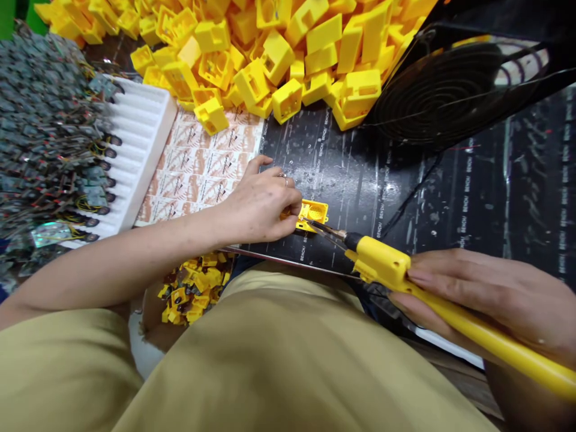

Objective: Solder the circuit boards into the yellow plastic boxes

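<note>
My left hand point(270, 204) grips a small open yellow plastic case point(317, 211) on the black bench mat, its fingers closed over the case's left end. A ring sits on one of the fingers. In my right hand point(490, 294) is a yellow soldering iron point(382, 262), held by its long handle. Its thin metal tip reaches into the open case, close to my left fingertips. Whether the tip touches anything inside is too small to tell. My left fingers hide part of the case.
Yellow cases point(252, 84) are heaped at the back. On the left, many small circuit boards with wires point(49, 138) lie by a ridged white foam tray point(139, 132). A black fan point(445, 90) stands back right. Below the bench edge, more yellow parts point(198, 288) fill a box.
</note>
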### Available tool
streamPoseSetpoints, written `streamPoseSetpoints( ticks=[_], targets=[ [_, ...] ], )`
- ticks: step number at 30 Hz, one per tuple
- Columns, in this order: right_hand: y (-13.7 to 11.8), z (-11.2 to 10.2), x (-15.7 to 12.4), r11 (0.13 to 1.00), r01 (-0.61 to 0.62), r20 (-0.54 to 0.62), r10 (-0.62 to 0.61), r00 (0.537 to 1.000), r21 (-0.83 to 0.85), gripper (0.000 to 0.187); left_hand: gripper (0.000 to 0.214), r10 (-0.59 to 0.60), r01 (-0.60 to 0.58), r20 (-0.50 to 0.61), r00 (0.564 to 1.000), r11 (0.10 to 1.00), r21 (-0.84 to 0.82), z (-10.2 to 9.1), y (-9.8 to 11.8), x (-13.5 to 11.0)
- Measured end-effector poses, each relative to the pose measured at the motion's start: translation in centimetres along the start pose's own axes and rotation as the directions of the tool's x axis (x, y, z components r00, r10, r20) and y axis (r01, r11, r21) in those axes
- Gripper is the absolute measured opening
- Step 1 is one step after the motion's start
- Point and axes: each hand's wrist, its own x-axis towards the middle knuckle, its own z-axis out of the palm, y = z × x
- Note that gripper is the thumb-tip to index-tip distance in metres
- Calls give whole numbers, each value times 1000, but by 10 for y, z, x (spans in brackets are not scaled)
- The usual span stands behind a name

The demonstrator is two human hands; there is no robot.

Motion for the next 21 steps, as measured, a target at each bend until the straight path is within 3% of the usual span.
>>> streamPoseSetpoints(
  ticks=[2,5,11,17,21],
  targets=[
    [5,-1,1,997,56,17,-55,998,-51,8,22,1,-1,6,1000,1000,9,0,0,1],
    [6,-3,5,997,34,38,-32,999,-63,6,21,17,-16,-6,1000,1000,22,0,0,1],
    [5,-9,17,986,150,62,-146,987,-67,14,21,16,-16,3,1000,999,40,0,0,3],
    [4,-10,22,982,179,64,-175,983,-67,18,20,8,-9,20,1000,999,52,0,1,4],
    [7,-18,9,991,101,112,-91,990,-84,18,20,24,-25,17,1000,997,74,1,1,5]
  ],
)
